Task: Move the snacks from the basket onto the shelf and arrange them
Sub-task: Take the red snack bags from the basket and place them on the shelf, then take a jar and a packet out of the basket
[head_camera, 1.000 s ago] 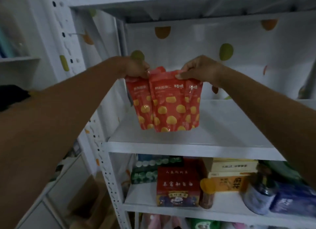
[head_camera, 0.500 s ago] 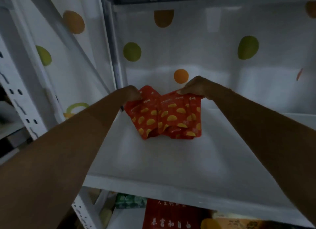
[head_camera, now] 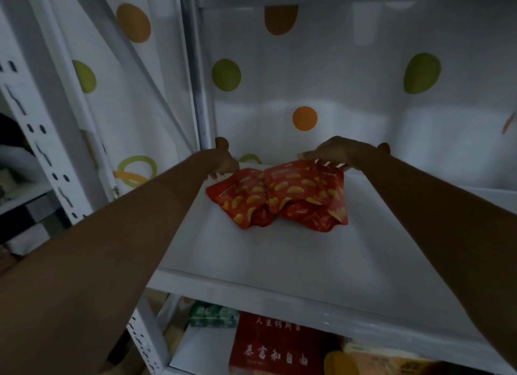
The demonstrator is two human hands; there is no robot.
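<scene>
1. Head view: red snack packets (head_camera: pixel 279 195), upright a second ago, now lie overlapping on the white shelf (head_camera: pixel 279 257).
2. Left hand (head_camera: pixel 223 162) and right hand (head_camera: pixel 335 153) still pinch their top edges; release appears imminent.

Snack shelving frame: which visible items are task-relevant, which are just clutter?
Task-relevant:
- red snack packets, lying overlapped on the shelf
- white shelf
- left hand at the packets' top left edge
- right hand at their top right edge

Clutter:
- red box on the lower shelf
- green pack beside it
- dotted liner behind
</scene>
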